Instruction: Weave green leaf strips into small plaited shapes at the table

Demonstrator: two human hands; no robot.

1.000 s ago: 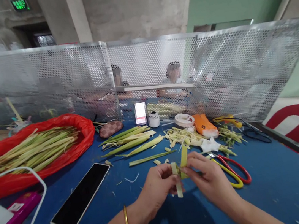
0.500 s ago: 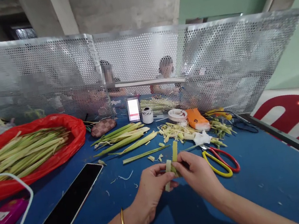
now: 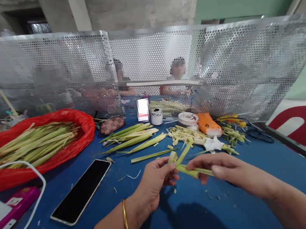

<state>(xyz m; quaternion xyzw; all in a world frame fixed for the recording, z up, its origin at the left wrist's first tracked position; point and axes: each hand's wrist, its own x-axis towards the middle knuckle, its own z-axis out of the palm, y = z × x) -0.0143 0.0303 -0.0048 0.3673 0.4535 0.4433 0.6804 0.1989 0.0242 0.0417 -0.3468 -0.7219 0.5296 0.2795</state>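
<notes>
My left hand (image 3: pixel 155 181) and my right hand (image 3: pixel 224 169) hold a folded pale green leaf strip (image 3: pixel 185 162) between them, just above the blue table (image 3: pixel 272 188). The left fingers pinch its left end. The right fingers pinch the strip's right-hand part, which points toward the right. One end of the strip sticks up and away. A gold bangle (image 3: pixel 126 223) sits on my left wrist.
A red bag of green leaf stalks (image 3: pixel 28 146) lies at the left, a black phone (image 3: pixel 82 191) beside it, a pink device with white cable (image 3: pixel 6 209) at the left edge. Cut leaves (image 3: pixel 133 139), scraps, tape roll (image 3: pixel 187 118), orange tool (image 3: pixel 208 125) lie ahead. People sit behind a perforated metal screen (image 3: pixel 221 67).
My right hand has slid to the right along the strip, stretching it sideways. The strip now lies flatter instead of standing upright. My right hand now hides the scissors.
</notes>
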